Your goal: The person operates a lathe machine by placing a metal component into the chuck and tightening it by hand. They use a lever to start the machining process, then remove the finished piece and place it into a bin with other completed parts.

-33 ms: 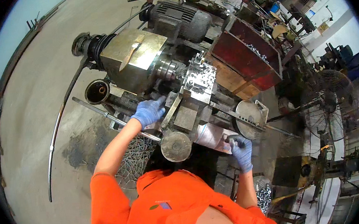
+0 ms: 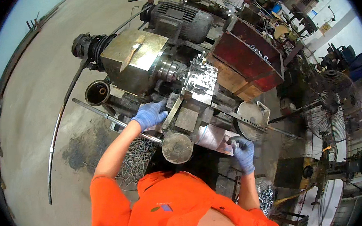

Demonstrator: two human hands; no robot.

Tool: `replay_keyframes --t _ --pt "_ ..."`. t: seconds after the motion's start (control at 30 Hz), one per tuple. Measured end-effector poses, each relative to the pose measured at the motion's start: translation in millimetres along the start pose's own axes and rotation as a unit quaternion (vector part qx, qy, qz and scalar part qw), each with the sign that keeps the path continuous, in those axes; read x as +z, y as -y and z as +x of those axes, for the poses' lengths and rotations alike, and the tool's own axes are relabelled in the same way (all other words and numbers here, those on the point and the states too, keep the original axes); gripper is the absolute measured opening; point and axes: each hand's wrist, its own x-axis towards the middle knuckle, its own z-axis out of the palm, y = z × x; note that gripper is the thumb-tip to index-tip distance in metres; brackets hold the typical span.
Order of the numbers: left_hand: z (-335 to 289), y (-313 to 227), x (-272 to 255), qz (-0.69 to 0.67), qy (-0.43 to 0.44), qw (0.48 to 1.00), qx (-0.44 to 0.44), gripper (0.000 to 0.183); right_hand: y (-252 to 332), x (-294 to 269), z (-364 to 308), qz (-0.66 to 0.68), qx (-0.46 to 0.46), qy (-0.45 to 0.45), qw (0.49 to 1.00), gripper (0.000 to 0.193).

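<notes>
My left hand (image 2: 150, 115), in a blue glove, reaches in below the chuck (image 2: 167, 70) of a lathe. Its fingers stretch forward with the thumb apart, and the fingertips are partly lost among dark machine parts. Beside it are a slanting metal lever (image 2: 173, 112) and the tool slide (image 2: 202, 79), strewn with shiny chips. My right hand (image 2: 243, 152), also gloved, is closed with curled fingers beside a stained pale cloth (image 2: 213, 138). A greyish bit shows at its fingertips; I cannot tell whether that is a small part or dirty glove. Just beyond stands a round handwheel (image 2: 251, 119).
A round metal knob (image 2: 177, 148) sits between my arms. A long rod (image 2: 104, 114) crosses under my left wrist. Tangled metal shavings (image 2: 136, 161) lie below it. Behind the slide stands a red bin (image 2: 246, 50); a brush (image 2: 130, 57) rests on the headstock. At right is a fan (image 2: 331, 105).
</notes>
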Motion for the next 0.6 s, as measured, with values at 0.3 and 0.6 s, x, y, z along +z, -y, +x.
replay_keyframes --t 0.3,0.6 --pt "-97.8 40.8 -94.0 -0.04 -0.169 0.984 -0.047 0.038 66.0 7.9 47.7 -0.114 -0.071 0.037 0.99 0.006" --pt "-234.9 165.9 -142.8 0.178 -0.3 0.868 -0.353 0.039 137.0 76.3 153.0 -0.16 -0.25 0.085 0.951 0.012"
